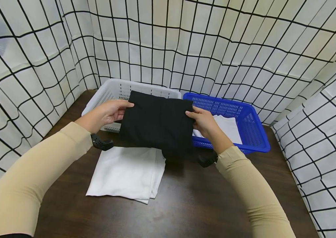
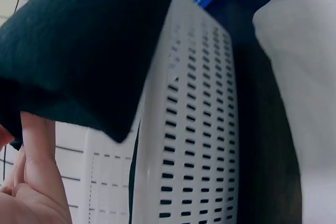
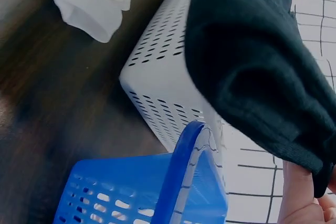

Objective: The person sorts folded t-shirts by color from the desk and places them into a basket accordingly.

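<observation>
1. White sheeting wall behind a black wire grid (image 1: 245, 43): rises behind the black cloth and to both sides of it.
2. Dark brown wood-look tabletop (image 1: 191, 201): stretches below the black cloth and out toward the person.
3. White perforated plastic basket, rectangular (image 1: 144, 86): stands behind the black cloth and to its left, partly hidden by it in the head view.
4. Blue perforated plastic basket, rectangular (image 1: 252, 129): sits to the right of the black cloth, just beside the white basket.
5. Black, roughly rectangular fabric cloth (image 1: 157, 119): hangs raised above the tabletop, stretched between both hands, lower edge drooping.
6. White folded fabric cloth, layered (image 1: 123, 173): lies flat on the tabletop, nearer the person than the black cloth.
7. Second white fabric cloth (image 1: 228, 127): rests inside the blue basket, right of the black cloth.
8. Left hand (image 1: 112, 110): pinches the black cloth's left edge, thumb on top.
9. Right hand (image 1: 203, 120): pinches the black cloth's right edge, thumb likewise on top.
10. Black wrist straps (image 1: 100, 142): hang below the wrists, one each side of the black cloth.
</observation>
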Tool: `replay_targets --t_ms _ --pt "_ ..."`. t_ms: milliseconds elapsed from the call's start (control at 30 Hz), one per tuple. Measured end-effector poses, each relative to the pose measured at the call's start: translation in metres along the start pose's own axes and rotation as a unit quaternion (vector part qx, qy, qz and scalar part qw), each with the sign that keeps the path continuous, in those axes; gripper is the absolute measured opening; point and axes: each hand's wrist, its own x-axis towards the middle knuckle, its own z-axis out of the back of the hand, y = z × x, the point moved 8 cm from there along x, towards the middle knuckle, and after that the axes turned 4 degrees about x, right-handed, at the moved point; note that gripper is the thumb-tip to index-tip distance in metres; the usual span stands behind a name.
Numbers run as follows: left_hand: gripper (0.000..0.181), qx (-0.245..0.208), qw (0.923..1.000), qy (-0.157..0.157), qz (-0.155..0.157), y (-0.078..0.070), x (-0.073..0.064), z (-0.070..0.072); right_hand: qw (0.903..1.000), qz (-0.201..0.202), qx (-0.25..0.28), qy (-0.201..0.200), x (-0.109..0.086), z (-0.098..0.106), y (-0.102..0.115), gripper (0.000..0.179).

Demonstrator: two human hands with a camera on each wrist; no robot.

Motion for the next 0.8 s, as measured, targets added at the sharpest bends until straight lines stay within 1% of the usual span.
replay_targets --t_ms 100,133,300,433,533,633,800 --pt "0.020 0.014 0.9999 -0.003 -0.001 -0.005 0.004 0.004 1.0000 -0.002 0.001 -0.003 0.006 -0.002 0.003 0.059" --pt "0.020 0.017 0.9998 -0.009 0.000 -0.006 0.005 0.006 1.0000 -0.004 0.001 -0.005 0.008 -0.002 0.003 0.058" --pt "0.017 0.021 0.9996 -0.020 0.002 -0.011 0.008 0.011 0.9999 -0.012 0.002 -0.008 0.015 0.000 0.004 0.054" --pt "0.014 0.027 0.9996 -0.011 -0.005 -0.014 0.011 0.011 0.9999 -0.015 0.004 -0.004 0.020 0.001 0.006 0.056" --pt "0.018 0.028 0.9995 0.000 -0.013 -0.018 0.014 0.012 0.9999 -0.013 0.004 -0.001 0.025 0.001 0.009 0.058" --pt "0.024 0.028 0.9995 0.004 -0.017 -0.024 0.018 0.015 0.9999 -0.013 0.007 0.002 0.030 0.000 0.011 0.061" --pt "0.024 0.032 0.9994 -0.010 -0.013 -0.030 0.019 0.023 0.9996 -0.016 0.015 0.019 0.038 -0.008 0.017 0.063"
